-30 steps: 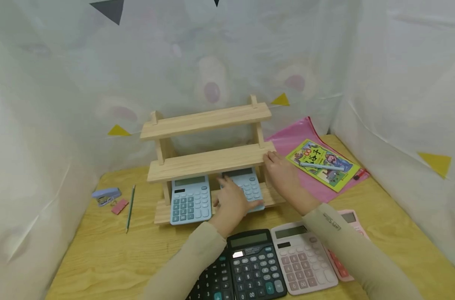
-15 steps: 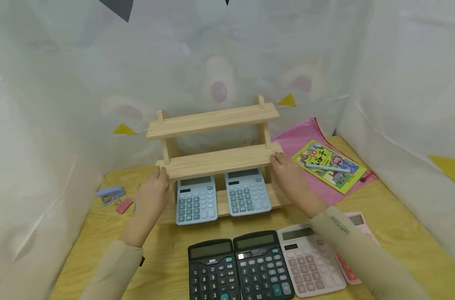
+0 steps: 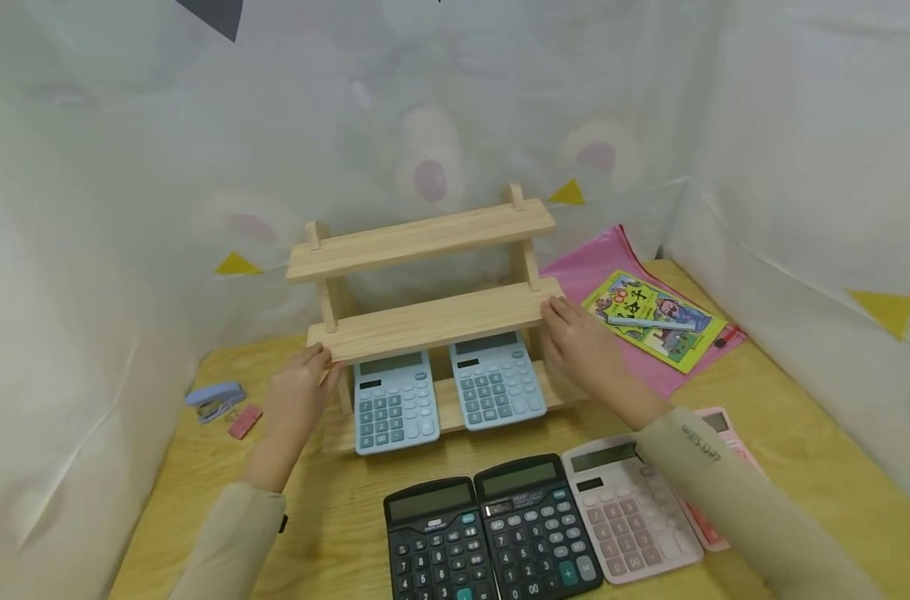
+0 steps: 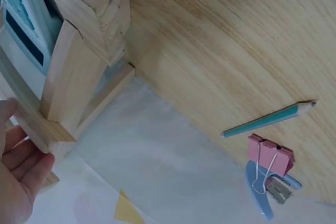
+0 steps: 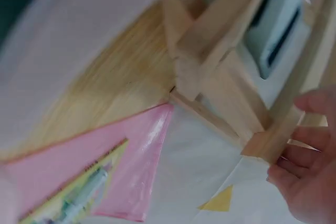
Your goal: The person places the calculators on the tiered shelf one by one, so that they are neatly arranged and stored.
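Observation:
A three-tier wooden rack (image 3: 436, 320) stands at the back of the table. My left hand (image 3: 296, 407) grips the left end of its middle board, thumb and fingers on opposite faces of the wood in the left wrist view. At the other end, my right hand (image 3: 588, 350) holds the same board; the right wrist view shows the fingers (image 5: 302, 156) around its corner. Two light-blue calculators lean on the bottom tier: the left calculator (image 3: 397, 412) and the right calculator (image 3: 497, 387). The middle board overlaps their top edges in the head view.
In front lie two black calculators (image 3: 533, 533), a pale pink calculator (image 3: 627, 517) and a pink-red calculator (image 3: 717, 425), partly behind my right sleeve. On the left are a blue stapler (image 3: 217, 393), pink binder clip (image 3: 245, 422) and pencil (image 4: 268, 120). A booklet (image 3: 680, 346) lies on a pink pouch (image 3: 601, 250).
My left hand has left the right blue calculator and moved to the middle board's left end. That calculator now sits straighter. My right hand stays at the right end.

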Motion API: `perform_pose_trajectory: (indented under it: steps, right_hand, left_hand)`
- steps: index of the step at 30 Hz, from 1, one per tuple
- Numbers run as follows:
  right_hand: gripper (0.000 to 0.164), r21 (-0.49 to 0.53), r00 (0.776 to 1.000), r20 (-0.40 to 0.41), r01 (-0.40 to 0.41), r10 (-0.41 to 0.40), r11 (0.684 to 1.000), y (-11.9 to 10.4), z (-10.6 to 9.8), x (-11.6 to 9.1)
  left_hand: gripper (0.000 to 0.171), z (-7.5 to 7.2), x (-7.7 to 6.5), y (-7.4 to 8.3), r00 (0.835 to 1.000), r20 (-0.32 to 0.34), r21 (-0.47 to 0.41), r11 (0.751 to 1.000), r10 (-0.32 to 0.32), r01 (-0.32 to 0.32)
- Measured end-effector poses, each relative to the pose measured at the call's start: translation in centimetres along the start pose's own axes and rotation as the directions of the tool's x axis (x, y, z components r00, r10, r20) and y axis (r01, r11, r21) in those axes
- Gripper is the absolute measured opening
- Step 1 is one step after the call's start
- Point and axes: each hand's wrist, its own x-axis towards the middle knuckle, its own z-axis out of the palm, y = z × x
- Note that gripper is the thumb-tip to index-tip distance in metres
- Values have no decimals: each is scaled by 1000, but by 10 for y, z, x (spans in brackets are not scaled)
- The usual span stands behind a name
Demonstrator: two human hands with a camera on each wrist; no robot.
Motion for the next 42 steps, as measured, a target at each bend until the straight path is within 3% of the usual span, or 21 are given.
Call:
perform_pose_trajectory:
  steps: [4,7,9,12,14,16,17,20,26,30,37,42]
  right_hand:
    - [60,116,986,144,-102,85,988,5,-22,-21]
    - [66,123,948,263,-217,179,968,13,-47,-50]
    - [75,90,900,359,-297,247,951,21,-62,-72]
    - [97,27,799,493,-411,345,911,37,-74,-104]
    - [113,-13,746,540,-456,390,890,47,-77,-125]
    - [123,-50,708,562,-487,428,872,55,-78,-143]
    - [125,-63,699,564,-494,439,867,58,-77,-152]
    - [128,-78,682,575,-504,452,860,61,-76,-170]
    - [120,-60,693,575,-494,434,868,63,-70,-188]
    - [119,-44,679,592,-510,434,859,64,-70,-195]
    - [119,-44,686,572,-522,450,852,65,-72,-201]
    - [125,-47,676,577,-533,459,845,62,-72,-203]
  left_hand:
    - [26,-4,-2,-2,1000,-2,-6,1000,13,-13]
    - [30,-8,-3,-3,1000,22,9,1000,6,-7]
    - [34,-10,-3,-3,999,40,29,1000,-4,2]
    - [40,-13,-4,-4,998,54,64,998,-9,5]
    - [41,-13,-3,-4,998,62,81,997,-9,4]
    - [41,-13,-2,-4,998,68,89,996,-1,-5]
    - [42,-13,-1,-4,997,71,92,996,1,-8]
    - [42,-13,1,-3,997,82,99,995,8,-17]
    - [43,-10,6,0,996,91,103,994,26,-35]
    - [44,-8,7,0,995,91,102,994,35,-44]
    - [46,-6,8,1,994,93,97,994,50,-59]
    - [46,-6,8,1,994,92,92,994,52,-61]
